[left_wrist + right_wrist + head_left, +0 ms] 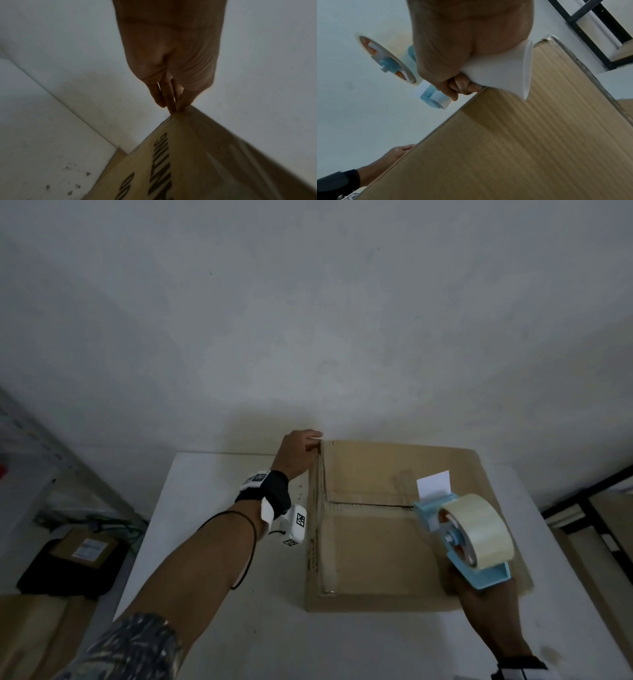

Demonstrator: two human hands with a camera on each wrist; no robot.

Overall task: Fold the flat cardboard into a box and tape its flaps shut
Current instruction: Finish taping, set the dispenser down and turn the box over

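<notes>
The box (pixel 394 529) sat folded on the table (pixel 212 542), its centre seam still gaping untaped. The left hand (pixel 298 455) pinched the far left corner; the right hand (pixel 453 54) gripped the dispenser (pixel 466 539) at the seam's right end. A loosened pinch might have let the flaps spring apart, skewing the tape.

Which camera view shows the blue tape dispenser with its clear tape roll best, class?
The head view: the whole blue tape dispenser shows over the brown cardboard box, handle gripped by the right hand. The right wrist view shows only parts of it behind the hand. The left wrist view shows none.
</notes>
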